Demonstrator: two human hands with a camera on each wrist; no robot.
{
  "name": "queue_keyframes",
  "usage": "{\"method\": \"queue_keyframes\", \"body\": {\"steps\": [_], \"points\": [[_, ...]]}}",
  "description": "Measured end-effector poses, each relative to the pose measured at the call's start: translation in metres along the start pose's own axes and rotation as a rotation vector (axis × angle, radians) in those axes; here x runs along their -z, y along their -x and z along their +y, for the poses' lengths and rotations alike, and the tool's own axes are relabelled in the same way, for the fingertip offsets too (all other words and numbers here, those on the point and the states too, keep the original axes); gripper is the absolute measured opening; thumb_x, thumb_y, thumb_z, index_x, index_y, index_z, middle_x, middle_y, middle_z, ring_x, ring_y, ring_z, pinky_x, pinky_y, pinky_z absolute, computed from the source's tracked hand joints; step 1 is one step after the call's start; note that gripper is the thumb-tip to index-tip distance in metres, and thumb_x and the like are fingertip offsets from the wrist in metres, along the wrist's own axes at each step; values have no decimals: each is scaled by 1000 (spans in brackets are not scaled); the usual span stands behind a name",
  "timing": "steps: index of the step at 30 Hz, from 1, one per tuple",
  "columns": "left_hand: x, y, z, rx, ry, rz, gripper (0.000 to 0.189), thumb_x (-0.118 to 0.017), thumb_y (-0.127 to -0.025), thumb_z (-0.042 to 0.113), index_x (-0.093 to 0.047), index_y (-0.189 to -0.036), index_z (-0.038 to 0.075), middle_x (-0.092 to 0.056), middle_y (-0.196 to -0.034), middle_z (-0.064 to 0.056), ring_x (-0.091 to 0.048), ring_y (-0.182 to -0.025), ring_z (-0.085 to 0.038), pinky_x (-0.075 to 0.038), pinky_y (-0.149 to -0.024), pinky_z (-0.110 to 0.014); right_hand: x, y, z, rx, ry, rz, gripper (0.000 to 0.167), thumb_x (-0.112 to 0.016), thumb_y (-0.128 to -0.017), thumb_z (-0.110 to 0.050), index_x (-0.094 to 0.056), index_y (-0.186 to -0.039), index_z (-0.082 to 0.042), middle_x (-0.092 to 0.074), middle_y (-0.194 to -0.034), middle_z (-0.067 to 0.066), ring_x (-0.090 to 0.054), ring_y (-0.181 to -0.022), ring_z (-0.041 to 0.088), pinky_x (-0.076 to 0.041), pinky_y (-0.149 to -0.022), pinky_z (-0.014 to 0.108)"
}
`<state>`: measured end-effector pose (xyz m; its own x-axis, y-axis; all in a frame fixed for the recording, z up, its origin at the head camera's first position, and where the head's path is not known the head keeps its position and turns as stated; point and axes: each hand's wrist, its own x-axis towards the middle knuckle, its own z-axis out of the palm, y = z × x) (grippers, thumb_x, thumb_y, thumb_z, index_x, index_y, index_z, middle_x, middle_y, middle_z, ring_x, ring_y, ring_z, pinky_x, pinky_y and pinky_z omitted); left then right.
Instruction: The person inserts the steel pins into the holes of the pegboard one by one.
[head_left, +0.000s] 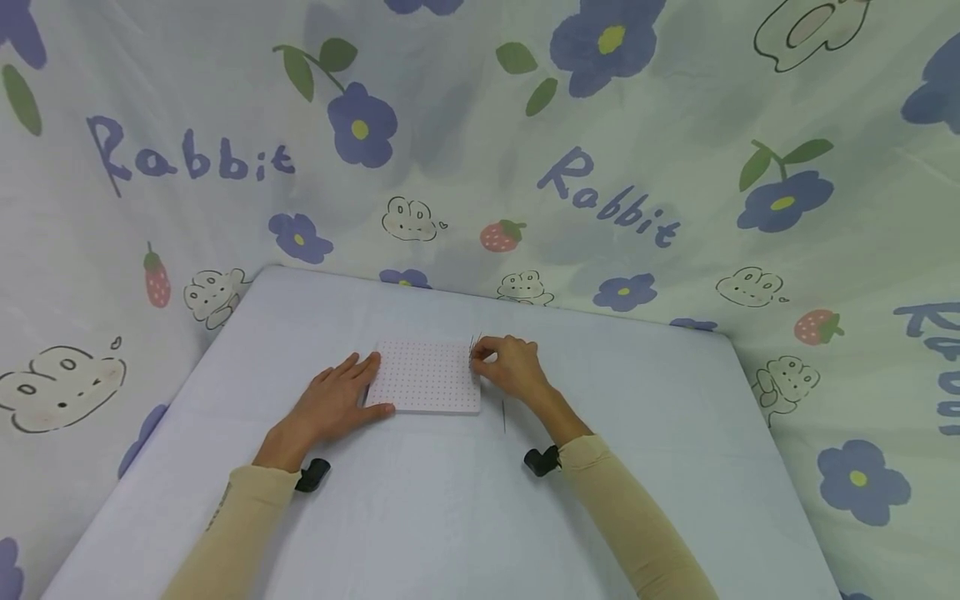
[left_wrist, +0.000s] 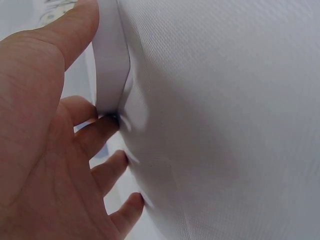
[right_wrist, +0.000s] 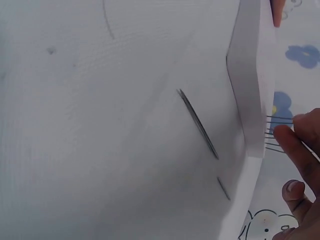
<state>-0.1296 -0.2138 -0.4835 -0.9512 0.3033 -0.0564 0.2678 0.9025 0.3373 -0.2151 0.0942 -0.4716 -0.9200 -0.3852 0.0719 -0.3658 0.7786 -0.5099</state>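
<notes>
A white board (head_left: 423, 375) with a grid of small holes lies flat on the table. My left hand (head_left: 333, 402) rests against its left side, fingers spread, with the thumb along the front edge. In the left wrist view, the fingertips (left_wrist: 132, 197) of that hand press on the white cloth beside the board. Over the board's right edge, my right hand (head_left: 513, 367) pinches a thin dark pin between thumb and index finger. Several such pins (right_wrist: 270, 134) stand upright in a row there, partly hidden by the fingers.
Loose dark pins (right_wrist: 198, 124) lie on the tabletop to the right of the board, and a shorter dark piece (right_wrist: 223, 188) lies near them. White cloth (head_left: 420, 508) covers the table. A curtain (head_left: 465, 167) printed with flowers and rabbits hangs behind and at the sides.
</notes>
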Motion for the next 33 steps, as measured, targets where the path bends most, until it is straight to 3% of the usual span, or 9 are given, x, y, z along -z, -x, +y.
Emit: {"method": "queue_keyframes", "body": {"steps": [8, 19, 26, 33], "points": [[1, 1, 1, -6, 3, 1, 93, -65, -93, 56, -29, -156, -2, -30, -162, -19, -24, -149, -45, -23, -115, -67, 26, 4, -8, 5, -26, 56, 14, -70, -95, -36, -75, -101, -24, -74, -96, -13, -68, -101, 24, -34, -91, 54], [1, 1, 1, 0, 6, 1, 93, -65, -93, 56, -29, -156, -2, -30, -162, -19, -23, -149, -45, -21, -115, -67, 61, 21, -12, 6, -41, 148, 23, -68, -95, -44, -75, -101, -23, -74, -95, -12, -64, -92, 16, -37, -89, 55], [0, -1, -1, 1, -2, -3, 94, -63, -93, 59, -29, -157, -1, -29, -163, -18, -22, -150, -44, -21, -116, -67, 61, 31, -2, -37, -20, 154, 27, -71, -92, -46, -76, -100, -21, -74, -94, -10, -66, -91, 18, -35, -85, 51], [-1, -2, -2, 6, -2, -12, 95, -62, -93, 60, -28, -157, -1, -27, -164, -18, -21, -150, -44, -20, -116, -66, 47, 37, 21, -127, 14, 70, 29, -74, -89, -48, -75, -100, -21, -74, -92, -11, -68, -90, 19, -33, -83, 47]]}}
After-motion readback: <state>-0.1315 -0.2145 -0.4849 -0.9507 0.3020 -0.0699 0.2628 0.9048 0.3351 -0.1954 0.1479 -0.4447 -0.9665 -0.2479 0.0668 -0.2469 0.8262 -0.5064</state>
